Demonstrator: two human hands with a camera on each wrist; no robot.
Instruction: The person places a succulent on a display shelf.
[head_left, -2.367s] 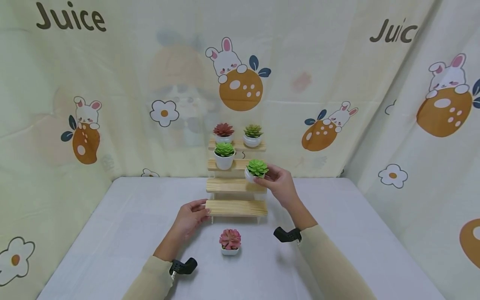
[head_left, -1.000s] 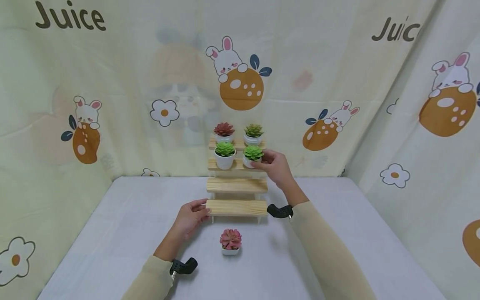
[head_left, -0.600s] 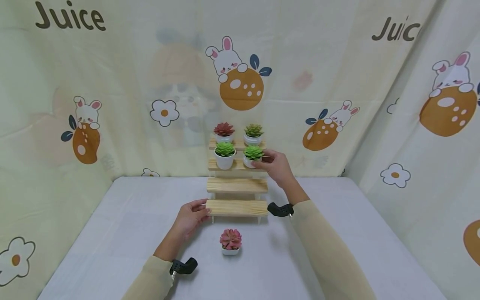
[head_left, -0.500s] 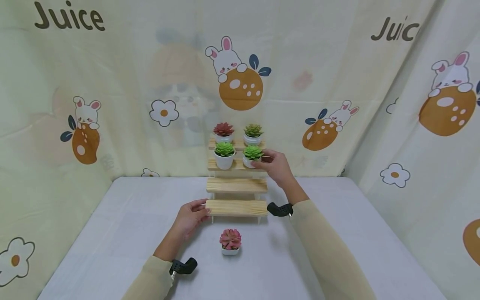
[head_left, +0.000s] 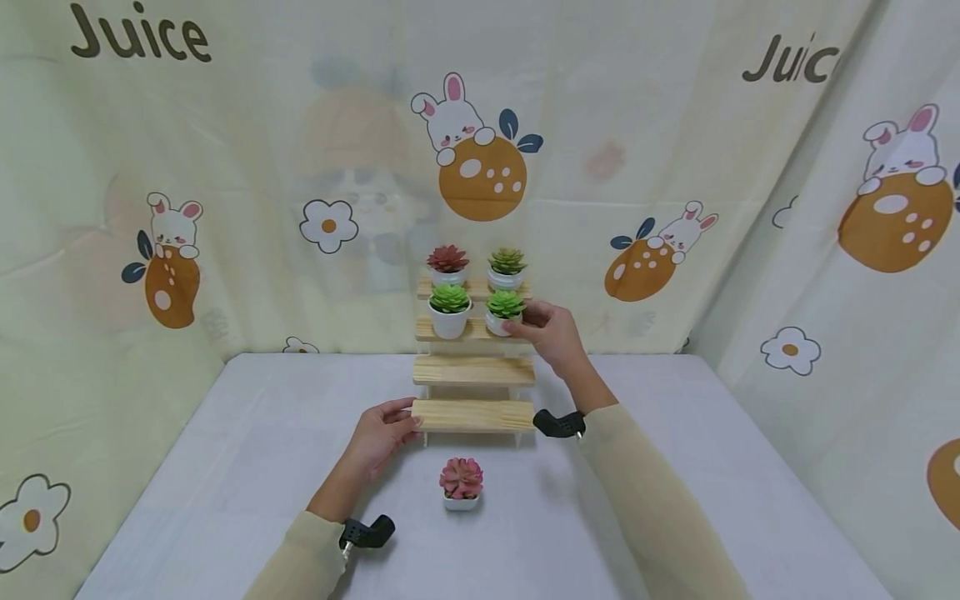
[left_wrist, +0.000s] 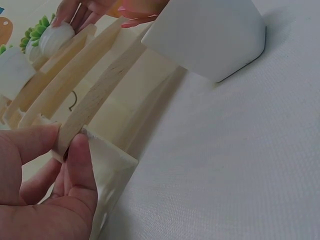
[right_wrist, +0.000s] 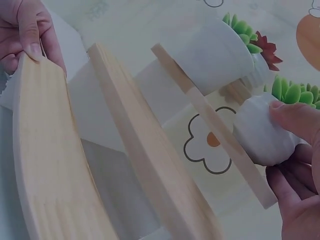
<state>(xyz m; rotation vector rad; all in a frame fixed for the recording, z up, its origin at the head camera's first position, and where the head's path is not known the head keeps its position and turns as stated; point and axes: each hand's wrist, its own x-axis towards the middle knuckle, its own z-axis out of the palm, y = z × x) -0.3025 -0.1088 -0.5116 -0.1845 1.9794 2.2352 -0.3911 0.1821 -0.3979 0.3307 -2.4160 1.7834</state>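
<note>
A stepped wooden plant stand (head_left: pixel 474 416) stands on the white table. My left hand (head_left: pixel 382 435) pinches the left end of its lowest shelf between thumb and fingers, plain in the left wrist view. On the second shelf from the top, at its right end, is a green succulent in a white pot (head_left: pixel 506 313). My right hand (head_left: pixel 553 335) grips this pot from the right, thumb in front; in the right wrist view the white pot (right_wrist: pixel 262 131) sits at the shelf board. Beside it stands another potted green succulent (head_left: pixel 449 312).
A dark red succulent (head_left: pixel 447 265) and a yellow-green one (head_left: pixel 507 268) stand in pots on the top shelf. A pink succulent in a white pot (head_left: pixel 461 484) stands on the table (head_left: pixel 270 450) before the stand. A printed curtain (head_left: pixel 360 125) hangs behind.
My right hand has raised the green succulent from in front of the third shelf to the right end of the second, and has since stayed there. My left hand has kept its place.
</note>
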